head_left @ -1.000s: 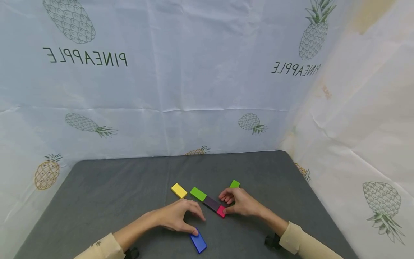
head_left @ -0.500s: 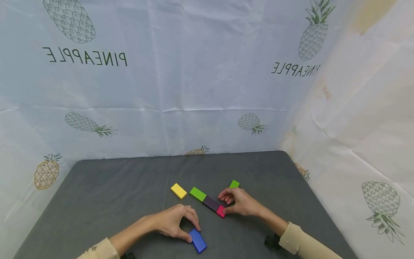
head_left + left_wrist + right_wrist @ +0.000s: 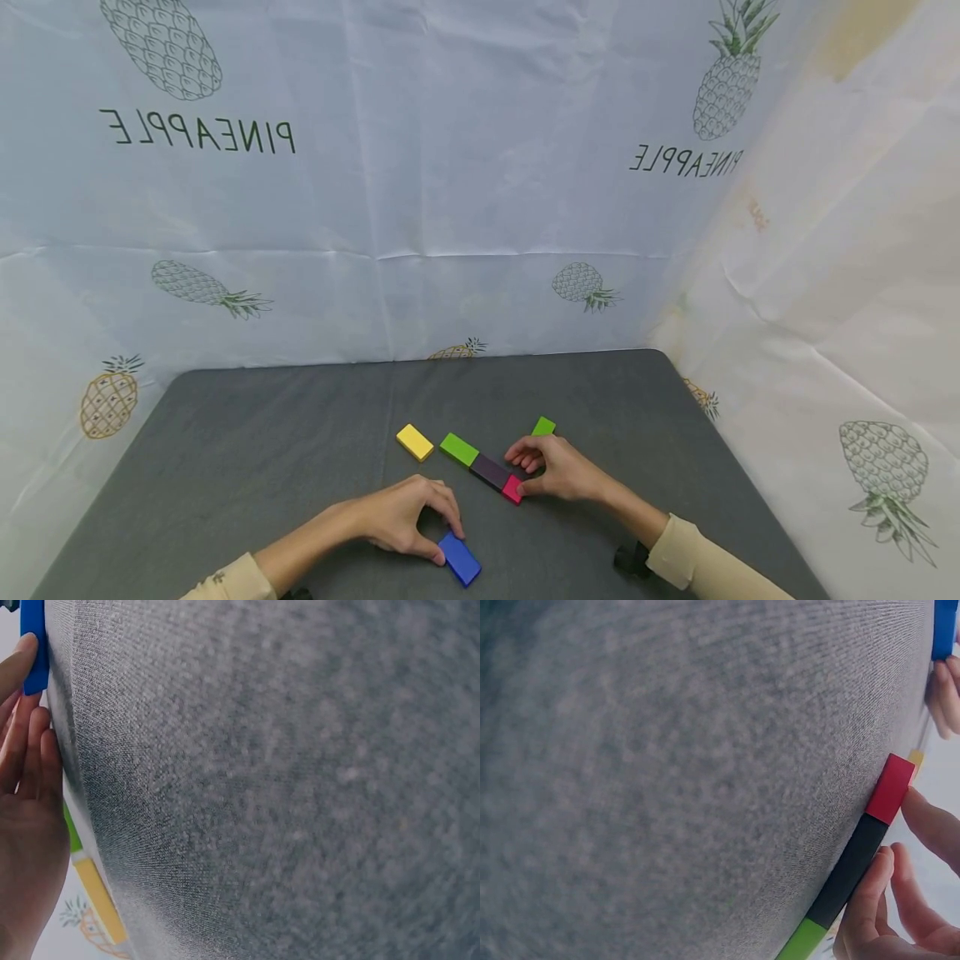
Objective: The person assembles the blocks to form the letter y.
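Note:
My left hand point(image 3: 408, 517) pinches the near end of a flat blue block point(image 3: 460, 560) by its corner, thumb on one side and fingertips on the other. In the left wrist view that blue block point(image 3: 34, 652) shows at the top left, close to the cloth. A green block point(image 3: 459, 450), a dark block point(image 3: 491, 472) and a small red block point(image 3: 512, 489) lie end to end in a slanting row. With curled fingers, my right hand point(image 3: 558, 471) holds the red end; its thumb touches the red block point(image 3: 890, 789), and a fingertip sits by the dark block point(image 3: 847, 870).
A yellow block point(image 3: 415, 442) lies left of the row's green end. Another green block point(image 3: 544, 426) shows partly behind the right hand. Dark grey cloth covers the table point(image 3: 285, 442); a pineapple-print curtain point(image 3: 480, 192) rises behind and at the right.
The left hand has drawn back slightly and closed its index finger down onto the blue block, whose far end now shows. The right hand and the row have stayed put.

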Demonstrator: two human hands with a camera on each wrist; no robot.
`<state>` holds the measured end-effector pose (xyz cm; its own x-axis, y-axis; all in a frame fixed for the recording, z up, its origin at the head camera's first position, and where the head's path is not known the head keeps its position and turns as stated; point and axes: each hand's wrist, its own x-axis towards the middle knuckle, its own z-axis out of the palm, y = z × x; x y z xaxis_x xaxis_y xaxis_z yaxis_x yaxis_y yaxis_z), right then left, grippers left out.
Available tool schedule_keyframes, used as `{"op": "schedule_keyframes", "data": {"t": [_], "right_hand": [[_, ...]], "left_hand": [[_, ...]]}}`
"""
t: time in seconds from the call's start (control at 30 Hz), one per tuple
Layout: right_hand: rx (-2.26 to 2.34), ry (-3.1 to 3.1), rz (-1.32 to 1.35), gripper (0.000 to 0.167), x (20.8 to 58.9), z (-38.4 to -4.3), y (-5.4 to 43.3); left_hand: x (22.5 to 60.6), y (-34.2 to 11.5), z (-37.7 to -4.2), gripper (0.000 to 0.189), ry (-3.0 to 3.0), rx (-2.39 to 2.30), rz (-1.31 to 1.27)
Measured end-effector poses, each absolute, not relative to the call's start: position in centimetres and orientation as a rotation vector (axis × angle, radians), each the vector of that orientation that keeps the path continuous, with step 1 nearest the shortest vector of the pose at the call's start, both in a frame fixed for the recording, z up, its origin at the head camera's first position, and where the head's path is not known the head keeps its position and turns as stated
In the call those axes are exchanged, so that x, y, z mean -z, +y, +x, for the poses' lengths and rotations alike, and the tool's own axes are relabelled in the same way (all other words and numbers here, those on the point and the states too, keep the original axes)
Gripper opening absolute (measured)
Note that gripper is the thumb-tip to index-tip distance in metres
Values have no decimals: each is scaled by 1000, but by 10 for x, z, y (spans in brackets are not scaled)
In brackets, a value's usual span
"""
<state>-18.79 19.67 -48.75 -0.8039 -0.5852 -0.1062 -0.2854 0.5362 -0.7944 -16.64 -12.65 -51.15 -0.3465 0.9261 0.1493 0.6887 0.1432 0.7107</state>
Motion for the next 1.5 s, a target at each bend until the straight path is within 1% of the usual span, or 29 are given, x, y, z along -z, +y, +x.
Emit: {"op": "schedule_keyframes", "data": {"t": [0.47,0.8,1.1,1.33,1.5], "right_hand": [[1152,2415,-726,41,487,-188,199],[1159,2415,-727,41,488,-189,198],[1161,2418,-723,41,489,-188,200],[1158,2421,-715,41,489,-188,200],[1160,2418,-721,40,489,-188,199]], "left_hand": [[515,-122,-165,23,2186,-1118,1448],[514,-105,-157,22,2378,-1288,1128],[515,-94,-149,25,2518,-1339,900],[519,-90,-145,26,2561,-1358,794],[526,-91,-147,29,2568,-1364,805]]}}
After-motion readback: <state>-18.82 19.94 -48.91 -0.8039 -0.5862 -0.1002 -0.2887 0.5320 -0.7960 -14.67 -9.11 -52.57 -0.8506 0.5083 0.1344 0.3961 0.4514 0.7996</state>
